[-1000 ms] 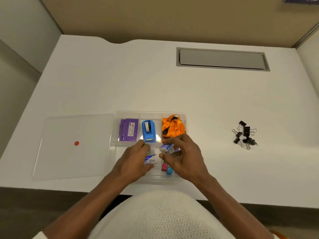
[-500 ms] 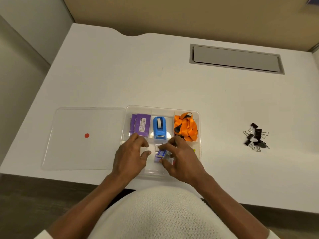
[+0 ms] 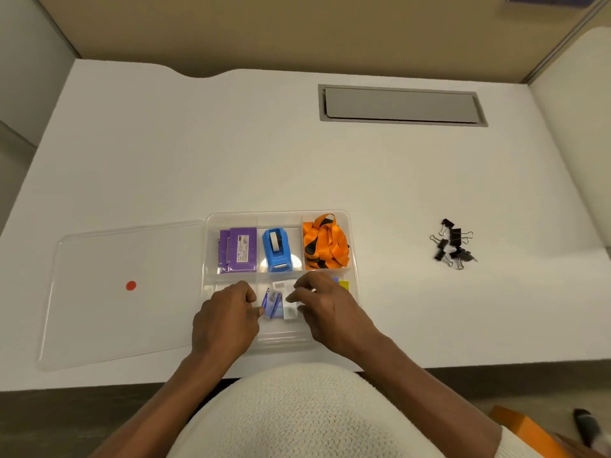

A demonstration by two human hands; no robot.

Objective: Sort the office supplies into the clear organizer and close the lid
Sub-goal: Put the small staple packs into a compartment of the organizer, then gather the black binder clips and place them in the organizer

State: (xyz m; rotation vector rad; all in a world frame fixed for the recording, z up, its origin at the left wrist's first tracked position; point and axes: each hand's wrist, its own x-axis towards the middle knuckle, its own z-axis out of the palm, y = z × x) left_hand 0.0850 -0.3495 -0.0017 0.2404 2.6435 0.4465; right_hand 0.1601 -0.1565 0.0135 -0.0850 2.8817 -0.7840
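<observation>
Two bare hands work over the near row of a clear plastic compartment organizer (image 3: pixel 352 246) on a white desk (image 3: pixel 231 153).

Left to right:
- Clear flat lid (image 3: pixel 99 309) with a red dot sticker (image 3: pixel 131 285), lying open on the desk at 9 o'clock of the organizer, edge touching it.
- Far row, left cell: purple rectangular boxes (image 3: pixel 238 249), two, overlapping.
- Far row, middle cell: blue plastic tape dispenser (image 3: pixel 277 249), white roll showing.
- Far row, right cell: orange and black fabric lanyard (image 3: pixel 325 242), bunched.
- Left hand (image 3: pixel 226 320) over the near left cell, fingers curled in, thumb tip touching the left edge of a small blue and white box (image 3: pixel 271 304). Box stands tilted in the near middle cell, at 3 o'clock of that hand.
- Small white labelled packets (image 3: pixel 286 289) just beside the blue box, same cell.
- Right hand (image 3: pixel 325 309) at 3 o'clock of the box, thumb and forefinger pinched on a white packet; the exact contact is partly hidden.
- Small blue and yellow items (image 3: pixel 342 284) in the near right cell, mostly hidden behind the right hand.
- Black metal binder clips (image 3: pixel 453 242), a loose heap on the desk, well apart at 3 o'clock of the organizer.
- Grey recessed cable hatch (image 3: pixel 401 105) at 1 o'clock, far side of the desk.
</observation>
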